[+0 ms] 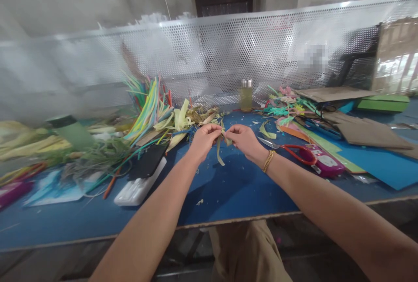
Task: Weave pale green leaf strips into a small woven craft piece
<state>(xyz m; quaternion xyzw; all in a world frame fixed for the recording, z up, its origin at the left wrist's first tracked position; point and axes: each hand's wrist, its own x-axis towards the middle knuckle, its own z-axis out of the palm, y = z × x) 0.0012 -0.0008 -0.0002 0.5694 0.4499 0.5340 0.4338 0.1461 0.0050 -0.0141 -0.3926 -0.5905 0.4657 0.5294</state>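
My left hand (204, 140) and my right hand (244, 142) meet above the middle of the blue table. Both are closed in a pinch on a pale green strip (220, 155) that looks like corn husk. One end of it dangles below my fingertips; the part between the fingers is mostly hidden. Just beyond my left hand lies a heap of dried husk pieces (181, 119). A loose curled husk piece (267, 130) rests past my right hand. Beside my right wrist are scissors (298, 153) with red handles, their blades pointing towards that hand.
Colourful thin stems (148, 110) fan up at left, behind a black phone (147, 162) on a white case (140, 188). A lidded bottle (246, 95) stands by the perforated metal screen (225, 51). Rightward lie a purple object (328, 162), blue sheets (375, 162) and brown cardboard (369, 132).
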